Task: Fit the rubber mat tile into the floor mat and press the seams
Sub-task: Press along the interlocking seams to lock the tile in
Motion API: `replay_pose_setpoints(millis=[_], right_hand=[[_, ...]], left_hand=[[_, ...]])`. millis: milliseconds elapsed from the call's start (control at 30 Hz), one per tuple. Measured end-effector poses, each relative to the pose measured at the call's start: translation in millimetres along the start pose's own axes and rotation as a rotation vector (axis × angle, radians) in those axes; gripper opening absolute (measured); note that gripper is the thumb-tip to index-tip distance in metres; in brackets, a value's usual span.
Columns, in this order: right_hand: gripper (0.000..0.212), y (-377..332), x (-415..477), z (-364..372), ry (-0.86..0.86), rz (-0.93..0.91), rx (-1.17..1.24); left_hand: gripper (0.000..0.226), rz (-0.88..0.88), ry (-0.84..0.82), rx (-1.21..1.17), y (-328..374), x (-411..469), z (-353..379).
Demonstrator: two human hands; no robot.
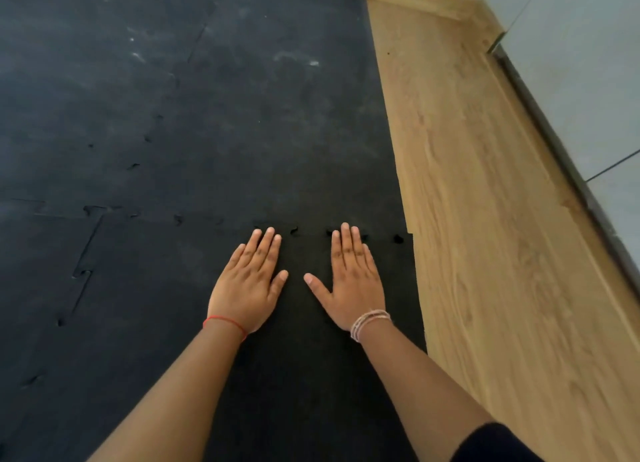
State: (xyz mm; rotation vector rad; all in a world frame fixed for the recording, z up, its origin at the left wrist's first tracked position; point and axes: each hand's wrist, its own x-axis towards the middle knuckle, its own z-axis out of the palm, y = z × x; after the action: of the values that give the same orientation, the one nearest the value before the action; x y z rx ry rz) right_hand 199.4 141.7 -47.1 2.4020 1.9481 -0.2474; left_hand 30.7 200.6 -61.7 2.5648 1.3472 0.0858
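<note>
The black rubber mat tile [242, 375] lies flat at the near right corner of the floor mat [207, 115], its right edge bordering bare wood flooring [485, 219] that runs to a grey wall [588, 80]. Its far toothed seam [304, 232] runs left to right, with small gaps showing. Left hand [247, 288] and right hand [353, 285] rest palm-down, fingers spread flat and gripping nothing, fingertips at that seam.

Light oak-grain wood-look plank floor [485, 219] runs along right side, narrowing toward far end. Pale grey-white smooth wall [588, 63] rises beyond it at right, with thin dark panel lines. Dark metal strip [554, 135] sits along wall base, touching floor edge. Soft, even daylight, no hard shadows.
</note>
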Motion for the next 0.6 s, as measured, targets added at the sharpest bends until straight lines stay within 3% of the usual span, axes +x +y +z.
replay_pose_setpoints(millis=[100, 300, 400, 500, 600], right_hand=[[0.091, 0, 4, -1, -0.049, -0.010, 0.001], [0.085, 15, 23, -28, -0.237, -0.089, -0.109], [0.083, 17, 26, -32, -0.309, -0.131, -0.127], [0.085, 21, 11, -22, -0.256, -0.091, -0.030], [0.097, 48, -10, -7, -0.082, 0.149, 0.030]], left_hand=[[0.083, -0.003, -0.018, 0.016, 0, 0, 0], [0.070, -0.028, -0.026, 0.014, 2, 2, -3], [0.067, -0.072, -0.124, 0.039, 8, 7, -12], [0.065, -0.086, -0.195, 0.079, 20, 15, -21], [0.067, -0.039, -0.143, 0.061, 27, 15, -13]])
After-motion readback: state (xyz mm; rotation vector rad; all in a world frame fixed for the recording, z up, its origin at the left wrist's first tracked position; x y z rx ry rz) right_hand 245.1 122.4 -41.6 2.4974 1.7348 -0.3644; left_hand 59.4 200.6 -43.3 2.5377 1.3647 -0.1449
